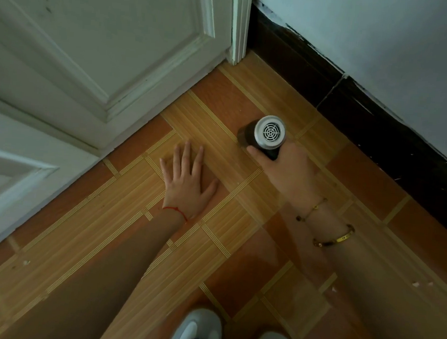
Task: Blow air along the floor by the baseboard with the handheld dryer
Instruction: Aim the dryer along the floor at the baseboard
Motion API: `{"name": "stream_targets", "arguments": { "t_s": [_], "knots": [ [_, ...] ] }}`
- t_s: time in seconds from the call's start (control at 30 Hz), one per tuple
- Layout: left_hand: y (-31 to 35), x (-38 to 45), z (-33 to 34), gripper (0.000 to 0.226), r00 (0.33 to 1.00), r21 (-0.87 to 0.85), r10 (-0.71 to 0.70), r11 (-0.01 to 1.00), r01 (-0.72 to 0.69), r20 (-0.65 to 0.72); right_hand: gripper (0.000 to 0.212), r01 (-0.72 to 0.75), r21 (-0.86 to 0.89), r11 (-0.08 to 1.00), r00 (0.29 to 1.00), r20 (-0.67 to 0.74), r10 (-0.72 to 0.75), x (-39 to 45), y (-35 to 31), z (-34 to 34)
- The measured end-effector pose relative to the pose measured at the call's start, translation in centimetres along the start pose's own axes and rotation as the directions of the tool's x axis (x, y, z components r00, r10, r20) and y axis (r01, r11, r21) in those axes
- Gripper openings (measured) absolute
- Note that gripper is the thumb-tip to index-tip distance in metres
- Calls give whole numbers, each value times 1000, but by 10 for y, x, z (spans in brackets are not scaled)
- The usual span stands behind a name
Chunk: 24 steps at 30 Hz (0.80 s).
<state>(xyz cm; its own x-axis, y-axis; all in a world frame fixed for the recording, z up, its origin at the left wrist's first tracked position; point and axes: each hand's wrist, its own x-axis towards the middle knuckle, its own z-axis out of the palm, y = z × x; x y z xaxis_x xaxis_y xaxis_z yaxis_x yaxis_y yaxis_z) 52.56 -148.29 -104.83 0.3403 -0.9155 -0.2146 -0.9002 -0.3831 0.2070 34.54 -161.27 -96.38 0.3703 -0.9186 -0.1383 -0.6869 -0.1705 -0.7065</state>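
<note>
Dryer (265, 136) low over the floor (120, 241) near the baseboard (380, 133), gripped in the right hand (286, 169) – probably light, rigid, smooth plastic, best held round the handle – left hand (186, 182) flat, fingers spread, on the tiles.

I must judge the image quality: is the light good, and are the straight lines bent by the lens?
Head view: the light is dim and bluish, with no glare; the door edges and the dark baseboard bow from wide-angle distortion; the dryer in the right hand stays fairly sharp, as does the left hand.
</note>
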Motion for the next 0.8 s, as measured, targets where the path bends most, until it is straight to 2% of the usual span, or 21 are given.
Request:
{"name": "stream_targets", "arguments": {
  "t_s": [0.2, 0.3, 0.4, 0.5, 0.7, 0.8],
  "knots": [
    [-3, -1, -4, 81, 1000, 7, 28, 1000, -28, -9, 54, 35, 42, 998, 979, 199, -42, -17, -9, 13],
    [-7, -5, -5, 81, 999, 29, 38, 999, -37, -20, 52, 64, 19, 998, 984, 164, -66, -22, -12, 14],
    [-13, -11, -5, 81, 999, 38, 48, 998, -48, -1, 56, 7, -74, 997, 997, 73, -2, -23, -10, 6],
    [-14, -12, -7, 83, 998, 43, 58, 997, -60, 34, 55, -16, -75, 997, 999, 37, 19, -27, -6, -4],
    [-3, -17, -11, 86, 995, 36, 56, 998, -59, 78, 51, 26, -64, 998, 968, 249, -9, -54, -5, -5],
    [5, -23, -10, 86, 990, 26, 101, 994, -104, 97, 53, 54, -54, 997, 969, 244, -39, -65, -3, -4]
  ]
}}
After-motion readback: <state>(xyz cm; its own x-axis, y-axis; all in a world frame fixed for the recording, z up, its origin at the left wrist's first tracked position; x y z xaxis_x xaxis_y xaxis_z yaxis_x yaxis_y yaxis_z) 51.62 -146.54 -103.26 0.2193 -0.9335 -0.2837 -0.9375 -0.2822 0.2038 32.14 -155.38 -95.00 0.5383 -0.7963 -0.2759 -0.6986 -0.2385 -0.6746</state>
